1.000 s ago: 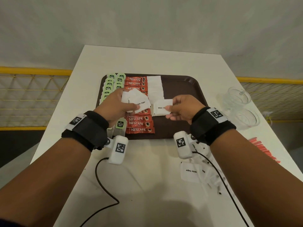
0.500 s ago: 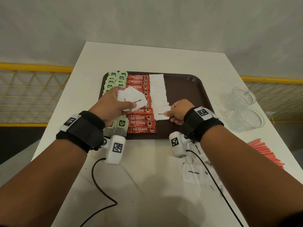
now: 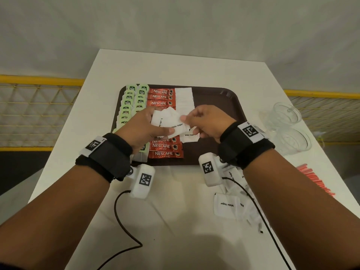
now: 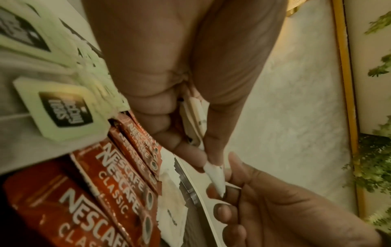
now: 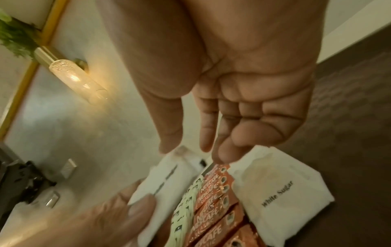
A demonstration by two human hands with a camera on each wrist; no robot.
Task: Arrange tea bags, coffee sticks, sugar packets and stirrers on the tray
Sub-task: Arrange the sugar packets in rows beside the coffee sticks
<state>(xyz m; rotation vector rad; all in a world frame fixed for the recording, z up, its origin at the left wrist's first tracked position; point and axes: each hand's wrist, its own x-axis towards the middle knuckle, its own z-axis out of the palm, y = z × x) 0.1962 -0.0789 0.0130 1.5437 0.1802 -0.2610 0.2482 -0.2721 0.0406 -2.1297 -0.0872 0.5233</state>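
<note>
A brown tray [image 3: 220, 98] holds two columns of green tea bags [image 3: 134, 98], a column of red coffee sticks [image 3: 161, 96] and a column of white sugar packets [image 3: 185, 98]. The lowest sugar packet [image 3: 190, 136] lies flat beside the sticks. My left hand [image 3: 159, 123] grips a fanned bunch of sugar packets [image 3: 169, 118] above the coffee sticks. My right hand [image 3: 188, 124] pinches the end of the top packet [image 4: 215, 177] of that bunch, with thumb above and fingers below. In the right wrist view the laid packet [image 5: 279, 192] lies just under the fingers.
Loose sugar packets [image 3: 228, 205] lie on the white table under my right forearm. Red stirrers [image 3: 315, 181] sit near the right edge, and two clear cups [image 3: 288, 114] stand right of the tray. A black cable [image 3: 120, 211] trails across the near table.
My right hand set one sugar packet down at the near end of the sugar column, then rose left to the bunch held by my left hand.
</note>
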